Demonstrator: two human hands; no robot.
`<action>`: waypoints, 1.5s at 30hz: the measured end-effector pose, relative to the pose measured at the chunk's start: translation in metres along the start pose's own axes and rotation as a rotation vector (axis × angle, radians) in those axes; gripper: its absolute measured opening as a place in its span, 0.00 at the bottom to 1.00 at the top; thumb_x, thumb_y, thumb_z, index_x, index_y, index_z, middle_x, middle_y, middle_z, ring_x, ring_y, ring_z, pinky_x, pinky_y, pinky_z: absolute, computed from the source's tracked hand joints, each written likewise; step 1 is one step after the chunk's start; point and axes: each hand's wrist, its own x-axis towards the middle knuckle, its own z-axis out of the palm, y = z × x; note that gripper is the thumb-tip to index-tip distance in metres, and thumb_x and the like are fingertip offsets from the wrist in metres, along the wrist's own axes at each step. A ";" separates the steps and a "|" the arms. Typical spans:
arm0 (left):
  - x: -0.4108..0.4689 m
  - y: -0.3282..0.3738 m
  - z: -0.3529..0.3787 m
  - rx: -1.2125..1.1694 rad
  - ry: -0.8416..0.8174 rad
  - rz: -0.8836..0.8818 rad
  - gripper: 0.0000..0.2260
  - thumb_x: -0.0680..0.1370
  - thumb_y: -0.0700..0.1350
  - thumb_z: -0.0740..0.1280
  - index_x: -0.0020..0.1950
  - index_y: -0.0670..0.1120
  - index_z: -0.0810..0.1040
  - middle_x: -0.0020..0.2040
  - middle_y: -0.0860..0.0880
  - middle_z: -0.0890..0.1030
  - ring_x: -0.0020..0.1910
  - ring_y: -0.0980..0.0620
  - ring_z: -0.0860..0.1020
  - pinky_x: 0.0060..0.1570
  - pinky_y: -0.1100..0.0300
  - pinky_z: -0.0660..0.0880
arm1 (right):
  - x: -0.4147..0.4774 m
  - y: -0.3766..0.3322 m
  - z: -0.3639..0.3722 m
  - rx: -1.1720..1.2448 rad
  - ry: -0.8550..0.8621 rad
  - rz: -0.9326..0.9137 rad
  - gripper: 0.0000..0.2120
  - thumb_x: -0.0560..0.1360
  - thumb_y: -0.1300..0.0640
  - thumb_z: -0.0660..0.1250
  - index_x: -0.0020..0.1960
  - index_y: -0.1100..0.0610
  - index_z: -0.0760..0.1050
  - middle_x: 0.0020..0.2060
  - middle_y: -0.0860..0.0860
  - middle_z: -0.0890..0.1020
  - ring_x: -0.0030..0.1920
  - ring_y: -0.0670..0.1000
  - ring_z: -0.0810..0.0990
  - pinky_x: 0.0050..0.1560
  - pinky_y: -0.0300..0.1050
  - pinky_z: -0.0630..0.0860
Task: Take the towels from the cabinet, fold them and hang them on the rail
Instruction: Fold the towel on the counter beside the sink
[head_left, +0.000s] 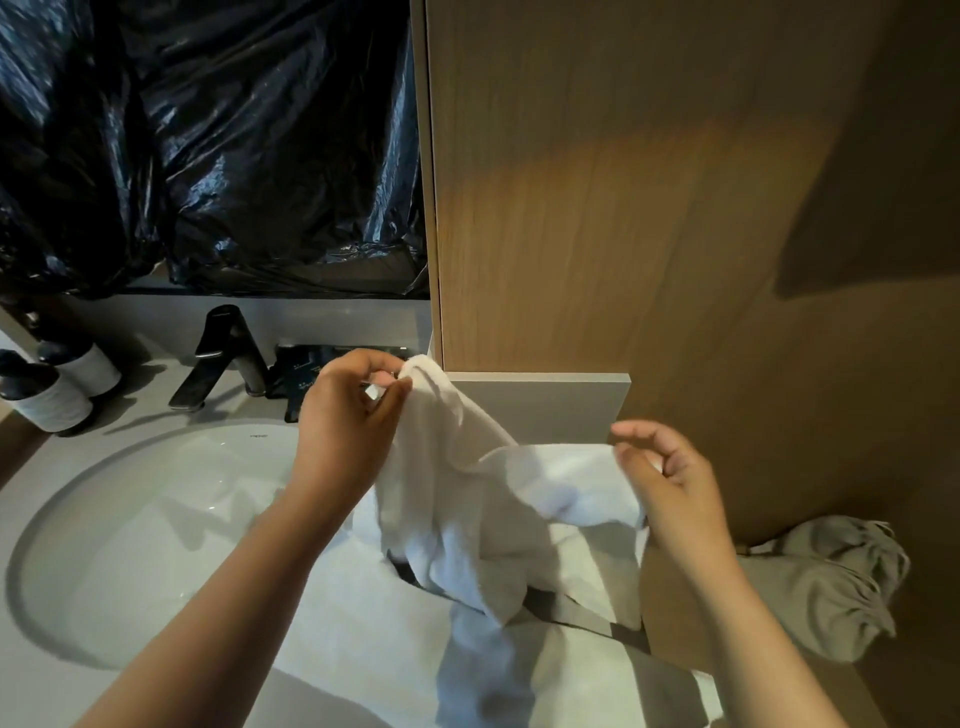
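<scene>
Wood panel (623, 208) fills the right side, tall and brown. Black shiny plastic (208, 130) covers the top left. Under it sits the round white sink (130, 519). The white towel (467, 493) hangs in the air between the two hands, over the sink's right edge and over more white cloth (363, 634) lying flat there. A grey cloth bundle (831, 587) sits low on the right. The left hand (343, 415) pinches the towel's top corner with thumb and fingers. The right hand (670, 483) holds the other edge, thumb pressed on it, fingers curled. A dark tap (223, 353) stands behind the sink, with two bottles (47, 395) to its left.
</scene>
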 end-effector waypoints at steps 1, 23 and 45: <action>0.001 0.004 0.003 -0.025 0.004 -0.003 0.04 0.77 0.43 0.69 0.50 0.49 0.80 0.44 0.51 0.80 0.36 0.61 0.76 0.33 0.76 0.67 | 0.000 -0.008 -0.001 0.080 0.036 0.009 0.08 0.79 0.62 0.65 0.52 0.55 0.81 0.42 0.55 0.81 0.39 0.49 0.75 0.40 0.39 0.73; -0.059 -0.006 0.025 -0.899 -0.219 -0.744 0.10 0.74 0.35 0.70 0.33 0.42 0.83 0.30 0.47 0.78 0.32 0.52 0.76 0.37 0.65 0.78 | -0.018 -0.028 0.022 0.280 -0.158 0.175 0.06 0.74 0.67 0.68 0.51 0.65 0.81 0.35 0.56 0.85 0.33 0.46 0.81 0.38 0.36 0.80; -0.020 0.076 -0.009 -0.894 -0.267 -0.281 0.07 0.78 0.44 0.67 0.43 0.47 0.83 0.30 0.50 0.75 0.32 0.54 0.74 0.46 0.57 0.77 | -0.008 -0.122 0.022 -0.125 -0.118 -0.480 0.06 0.72 0.55 0.74 0.38 0.46 0.80 0.43 0.41 0.84 0.46 0.41 0.81 0.43 0.32 0.74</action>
